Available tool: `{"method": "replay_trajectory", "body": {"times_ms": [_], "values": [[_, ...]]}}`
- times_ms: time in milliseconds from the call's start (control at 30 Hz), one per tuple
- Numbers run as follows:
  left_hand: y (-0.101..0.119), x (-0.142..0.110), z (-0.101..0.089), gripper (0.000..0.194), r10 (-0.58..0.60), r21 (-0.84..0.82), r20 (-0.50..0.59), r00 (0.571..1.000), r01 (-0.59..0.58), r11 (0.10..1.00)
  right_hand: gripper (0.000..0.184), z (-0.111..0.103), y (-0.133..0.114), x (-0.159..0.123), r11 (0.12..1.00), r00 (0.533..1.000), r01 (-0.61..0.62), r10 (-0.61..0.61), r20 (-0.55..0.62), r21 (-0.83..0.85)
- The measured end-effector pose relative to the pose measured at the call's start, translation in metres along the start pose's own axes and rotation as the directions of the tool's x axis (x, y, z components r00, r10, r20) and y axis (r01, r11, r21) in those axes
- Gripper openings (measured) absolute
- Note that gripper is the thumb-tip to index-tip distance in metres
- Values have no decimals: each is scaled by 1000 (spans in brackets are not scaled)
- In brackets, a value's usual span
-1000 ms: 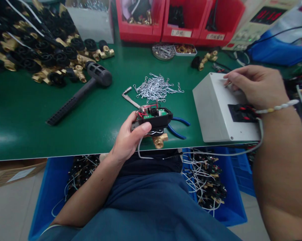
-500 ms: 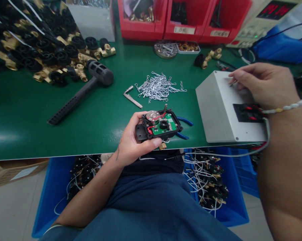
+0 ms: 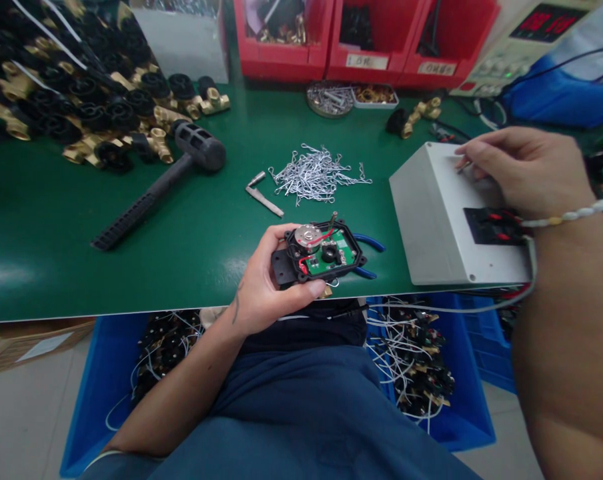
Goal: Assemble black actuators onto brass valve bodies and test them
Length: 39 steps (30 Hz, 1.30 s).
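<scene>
I see a black hammer on the bench, left side. My left hand has its fingers clamped on an open black housing, green circuit board up, near the bench's front edge. Blue-handled pliers just beyond, partly hidden. Then a grey box; over it, my right hand, fingers pinched on a small metal stem.
</scene>
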<state>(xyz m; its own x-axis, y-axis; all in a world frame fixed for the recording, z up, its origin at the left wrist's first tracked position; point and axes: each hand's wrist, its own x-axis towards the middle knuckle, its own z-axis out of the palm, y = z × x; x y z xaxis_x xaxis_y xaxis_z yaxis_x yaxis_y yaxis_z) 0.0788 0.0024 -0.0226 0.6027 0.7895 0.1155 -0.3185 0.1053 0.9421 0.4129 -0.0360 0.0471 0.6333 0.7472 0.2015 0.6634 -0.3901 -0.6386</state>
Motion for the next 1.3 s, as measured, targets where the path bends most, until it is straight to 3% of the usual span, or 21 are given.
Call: {"method": "replay_trajectory", "body": {"times_ms": [200,400,600,967,1300], "values": [[-6,1,-3,57,-27,-81,5,1000,28,996,14,-1,-1,-2,999,999,40,-39,8,-32],[-10,10,-5,51,-198,-312,-27,980,180,933,35,-4,9,3,988,990,138,-139,3,-69],[-13,15,-7,49,-202,-333,-20,979,184,925,50,-5,11,3,984,988,156,-154,26,-88],[-11,14,-6,50,-203,-309,-46,978,180,934,62,-5,4,-1,979,985,170,-167,41,-108],[-11,14,-7,50,-197,-327,-36,980,175,929,52,-6,7,1,980,987,159,-156,30,-119]]}}
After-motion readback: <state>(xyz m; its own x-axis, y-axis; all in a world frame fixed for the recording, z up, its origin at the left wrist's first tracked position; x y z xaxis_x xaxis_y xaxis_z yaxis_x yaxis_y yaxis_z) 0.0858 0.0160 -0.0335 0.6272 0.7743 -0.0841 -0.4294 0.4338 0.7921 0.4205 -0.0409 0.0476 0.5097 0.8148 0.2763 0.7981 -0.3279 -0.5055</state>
